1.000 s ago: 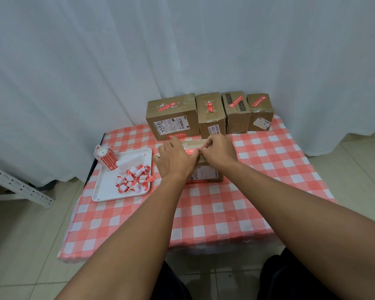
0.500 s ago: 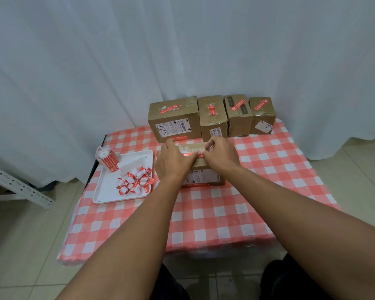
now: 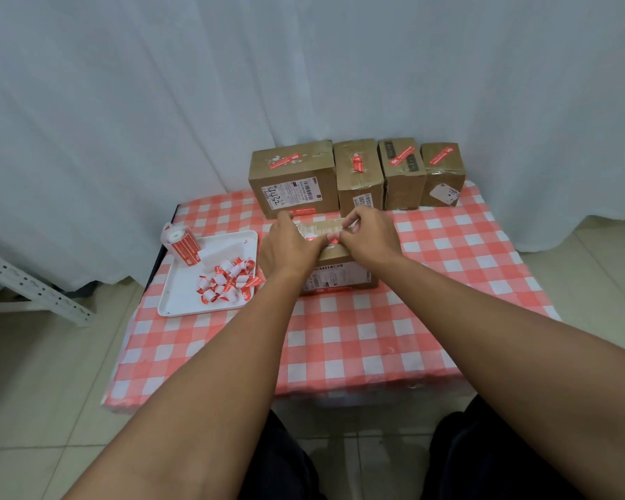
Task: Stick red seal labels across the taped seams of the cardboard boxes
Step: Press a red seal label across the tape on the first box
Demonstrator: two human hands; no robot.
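Observation:
A brown cardboard box (image 3: 340, 274) with a shipping label on its front stands in the middle of the checked table. My left hand (image 3: 289, 247) lies across the box's top, fingers stretched to the far edge, thumb pressing one end of a red seal label (image 3: 331, 240). My right hand (image 3: 370, 236) pinches the label's other end with curled fingers over the taped seam. The hands hide most of the box top.
Several sealed boxes (image 3: 293, 182) with red labels on top line the table's back edge against a white curtain. A white tray (image 3: 181, 297) at the left holds a label roll (image 3: 181, 243) and several loose curled labels (image 3: 228, 279). The tablecloth (image 3: 358, 341) hangs over the near edge.
Both hands stay on the near box with the label between them. The view has shifted slightly, and my right fingers have drawn a little further right along the label.

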